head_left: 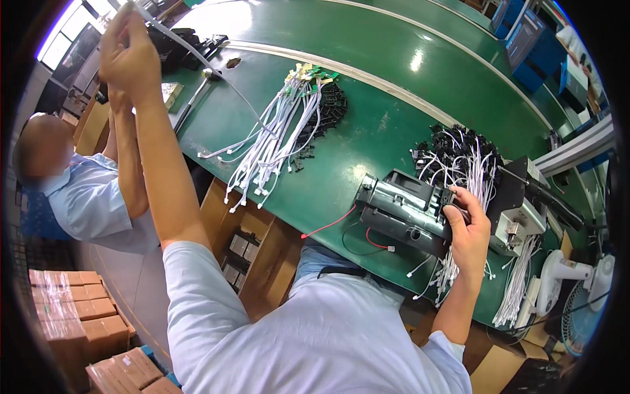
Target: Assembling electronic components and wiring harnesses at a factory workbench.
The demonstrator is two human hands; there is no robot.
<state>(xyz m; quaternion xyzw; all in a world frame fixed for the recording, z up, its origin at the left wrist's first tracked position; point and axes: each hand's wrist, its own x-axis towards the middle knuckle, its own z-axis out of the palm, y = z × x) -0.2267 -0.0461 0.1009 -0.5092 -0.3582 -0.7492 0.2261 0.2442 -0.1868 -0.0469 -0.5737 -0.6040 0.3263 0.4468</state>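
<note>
My left hand [133,59] is raised at the upper left, its fingers closed on a thin white cable [190,47]. The cable runs down toward a bundle of white cables with small connectors [275,131] on the bench. On the right, my right hand [469,230] grips the end of a black plastic housing [407,211] by its corner, thumb and fingers bent round it. The housing lies near the bench's front edge. A red wire [331,222] sticks out from its left end, and other thin wires hang along its near side.
Small black parts [331,108] lie beside the white bundle. Black connectors with white leads [459,154] are heaped behind the housing. A boxy metal device [515,220] and a fan [577,308] stand at right. A co-worker [85,184] sits at left, near stacked cartons [79,312].
</note>
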